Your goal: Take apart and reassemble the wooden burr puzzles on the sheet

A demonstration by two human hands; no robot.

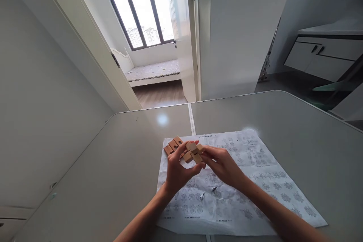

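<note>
Between both hands, raised over the paper, is a wooden burr puzzle (194, 152) of pale interlocking blocks. My left hand (179, 168) curls around its left side, fingers behind and thumb below. From the right, the fingertips of my right hand (222, 163) grip the same puzzle. Darker brown wooden pieces with round notches (172, 146) lie just beyond my left fingers, partly hidden by them. Beneath everything spreads a creased instruction sheet (272, 181) printed with small line drawings of puzzle shapes, torn in a couple of spots near the middle.
The grey table (113, 181) has a pale seam down its middle and a raised-looking edge. Past it are a doorway with an open white door (181, 38), a bed (154, 71) under a window, and a white cabinet (320, 55) at right.
</note>
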